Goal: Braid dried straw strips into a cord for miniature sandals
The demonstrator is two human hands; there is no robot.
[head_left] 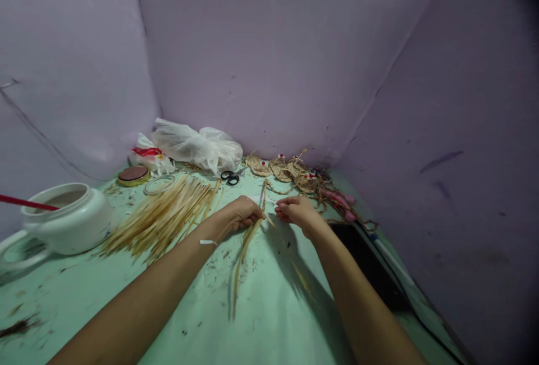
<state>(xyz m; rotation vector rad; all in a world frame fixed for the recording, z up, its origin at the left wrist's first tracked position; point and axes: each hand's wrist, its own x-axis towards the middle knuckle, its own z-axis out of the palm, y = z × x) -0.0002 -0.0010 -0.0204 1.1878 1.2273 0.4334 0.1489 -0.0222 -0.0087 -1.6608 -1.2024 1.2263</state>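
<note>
A thin braid of straw (264,194) stands up from the fingers of my left hand (244,213), which is closed on it in a pinch. Below that grip, loose straw strands (242,267) hang toward me and fan apart. My right hand (295,210) is just to the right, thumb and fingers pinched together. A thin white strip, perhaps thread, shows at its fingertips beside the braid; its full course is hard to make out. A short white strip (208,242) lies across my left wrist.
At left lie a straw bundle (168,216) and a white pot (69,219) with a red stick (27,202). Behind are a round tin (133,174), a plastic bag (200,146) and scissors (231,177). Coiled straw pieces (282,169) and a black object (366,264) lie right.
</note>
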